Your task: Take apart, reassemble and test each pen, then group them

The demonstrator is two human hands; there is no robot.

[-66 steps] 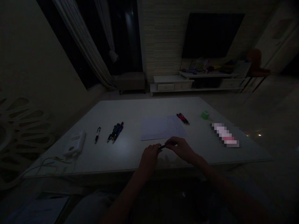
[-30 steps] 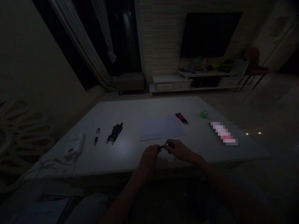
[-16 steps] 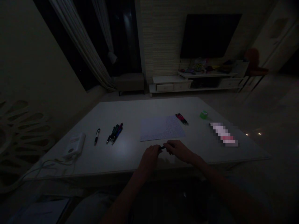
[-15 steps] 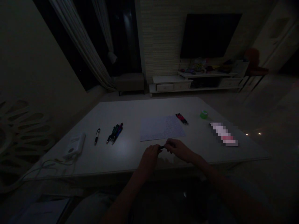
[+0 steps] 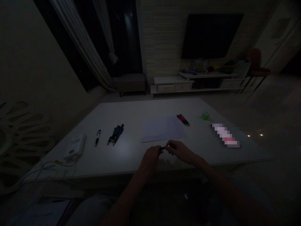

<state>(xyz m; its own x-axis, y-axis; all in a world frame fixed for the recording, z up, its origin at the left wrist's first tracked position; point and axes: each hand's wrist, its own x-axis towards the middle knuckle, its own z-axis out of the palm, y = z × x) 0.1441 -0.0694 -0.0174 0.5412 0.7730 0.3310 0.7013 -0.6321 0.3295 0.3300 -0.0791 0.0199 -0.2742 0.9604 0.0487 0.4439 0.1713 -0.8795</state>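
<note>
Over the table's near edge, my left hand [image 5: 151, 157] is closed around one end of a dark pen [image 5: 162, 148]. My right hand [image 5: 179, 150] pinches its other end, where a small bright glint shows. Most of the pen is hidden by the fingers. Just beyond both hands lies a sheet of paper [image 5: 160, 129] covered with writing. Red and black pens [image 5: 182, 120] rest at its far right corner. To the left are a bundle of several dark and coloured pens [image 5: 116, 134] and a single white and black pen [image 5: 97, 137].
The white table [image 5: 131, 110] holds a power strip [image 5: 75, 147] with cables at the left. A small green container [image 5: 205, 115] and a blurred-out flat object [image 5: 224, 135] lie at the right. Beyond stand a TV cabinet [image 5: 166, 88] and a grey bench [image 5: 131, 83]. The room is dim.
Both hands stay almost in place on the pen, with only a slight shift of the fingers. A glint now shows at the right fingertips. Nothing else has visibly moved.
</note>
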